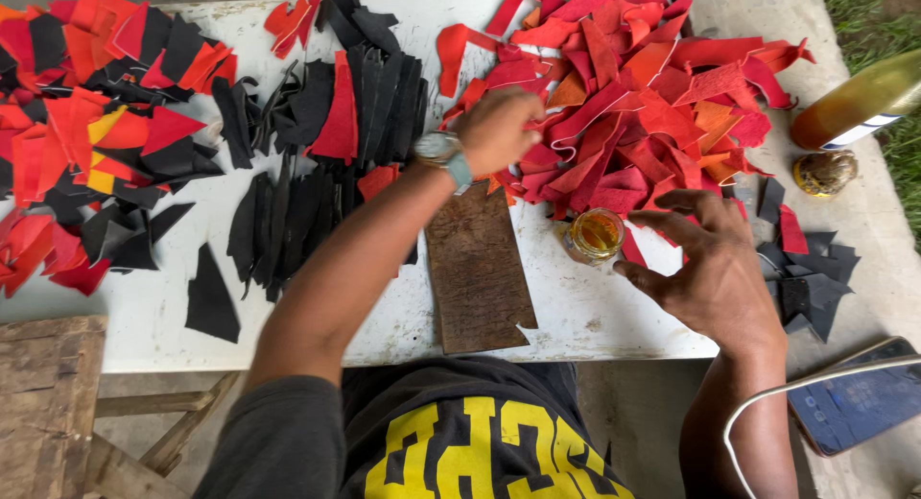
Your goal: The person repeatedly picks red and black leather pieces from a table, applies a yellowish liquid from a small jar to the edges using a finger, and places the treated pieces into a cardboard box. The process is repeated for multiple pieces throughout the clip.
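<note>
White table strewn with cut leather scraps.
Left hand is closing on red pieces at upper centre; right hand is hovering, fingers spread, empty, beside the amber jar; black strips are lying sorted.

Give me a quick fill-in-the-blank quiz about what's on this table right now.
1. The left hand reaches into the pile of ____ scraps.
2. The right hand hovers beside a small glass ____ of amber liquid.
3. The brown board lies on the ____ table.

Missing words: red; jar; white
</note>
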{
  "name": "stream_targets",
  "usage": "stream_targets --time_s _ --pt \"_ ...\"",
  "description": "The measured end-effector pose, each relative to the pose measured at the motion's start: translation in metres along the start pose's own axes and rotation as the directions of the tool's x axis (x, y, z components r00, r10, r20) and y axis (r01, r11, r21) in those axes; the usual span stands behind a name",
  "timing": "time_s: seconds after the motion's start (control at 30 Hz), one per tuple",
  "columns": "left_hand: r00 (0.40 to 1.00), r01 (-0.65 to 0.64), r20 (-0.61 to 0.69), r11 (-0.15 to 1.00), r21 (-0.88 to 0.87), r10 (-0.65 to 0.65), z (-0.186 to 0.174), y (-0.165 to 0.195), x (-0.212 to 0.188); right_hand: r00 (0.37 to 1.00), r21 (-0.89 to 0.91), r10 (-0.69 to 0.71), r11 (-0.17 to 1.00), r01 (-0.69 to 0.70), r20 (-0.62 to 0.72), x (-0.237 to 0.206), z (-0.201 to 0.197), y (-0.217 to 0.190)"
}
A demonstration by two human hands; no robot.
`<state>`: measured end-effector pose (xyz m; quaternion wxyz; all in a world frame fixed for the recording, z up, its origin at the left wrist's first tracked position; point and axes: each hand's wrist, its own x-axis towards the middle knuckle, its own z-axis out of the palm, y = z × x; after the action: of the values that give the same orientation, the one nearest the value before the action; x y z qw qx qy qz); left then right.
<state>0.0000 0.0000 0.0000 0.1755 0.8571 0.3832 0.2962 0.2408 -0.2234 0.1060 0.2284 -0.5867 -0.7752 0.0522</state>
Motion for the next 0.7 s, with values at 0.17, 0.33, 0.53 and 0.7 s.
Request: stream_targets --time_s 0.17,0.33,0.53,0.7 --pt "0.998 0.052 0.045 0.997 -0.065 -0.049 0.049 0.051 0.029 0.995 -0.079 -0.087 0.993 0.091 0.051 0.005 0.000 0.005" --pt "0.977 0.086 0.186 0.988 0.125 -0.109 0.071 0.061 0.044 0.967 -0.167 -0.032 0.983 0.076 0.254 0.013 0.007 0.001" --pt "0.993 0.109 0.068 0.975 -0.196 -0.097 0.033 0.017 0.023 0.914 -0.235 -0.016 0.964 0.121 0.406 0.032 0.021 -0.003" --pt "0.950 0.312 0.215 0.638 -0.704 -0.227 -0.004 0.018 -0.020 0.836 -0.250 0.054 0.963 0.101 0.546 0.048 0.031 -0.006"
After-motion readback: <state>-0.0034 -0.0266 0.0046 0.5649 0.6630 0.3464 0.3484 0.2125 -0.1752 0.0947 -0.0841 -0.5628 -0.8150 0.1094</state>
